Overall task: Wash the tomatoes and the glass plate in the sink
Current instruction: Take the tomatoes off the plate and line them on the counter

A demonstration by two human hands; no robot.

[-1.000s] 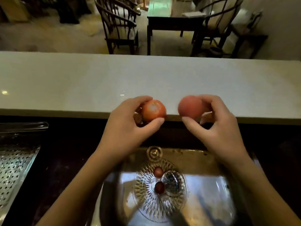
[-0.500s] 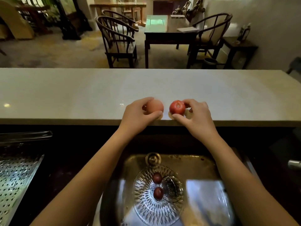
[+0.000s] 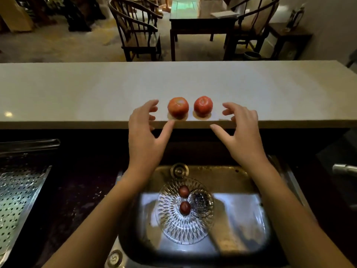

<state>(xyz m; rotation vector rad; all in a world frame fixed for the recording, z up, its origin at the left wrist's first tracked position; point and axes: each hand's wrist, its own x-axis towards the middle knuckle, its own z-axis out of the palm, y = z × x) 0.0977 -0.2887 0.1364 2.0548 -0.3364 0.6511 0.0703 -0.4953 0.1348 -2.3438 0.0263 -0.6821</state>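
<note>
Two round red tomatoes (image 3: 178,107) (image 3: 203,106) sit side by side, apart, near the pale stone counter (image 3: 77,93) edge. Left hand (image 3: 144,130) and right hand (image 3: 242,130) flank them, fingers spread, holding nothing. Cut-glass plate (image 3: 185,227) lies in the steel sink (image 3: 241,225), carrying two small dark red fruits (image 3: 184,191) (image 3: 185,207).

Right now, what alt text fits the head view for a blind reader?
Two tomatoes sit side by side near the front edge of the pale counter, the open left hand and right hand flanking them without touching. Below, a glass plate holding two small dark red fruits lies in the sink.
</note>
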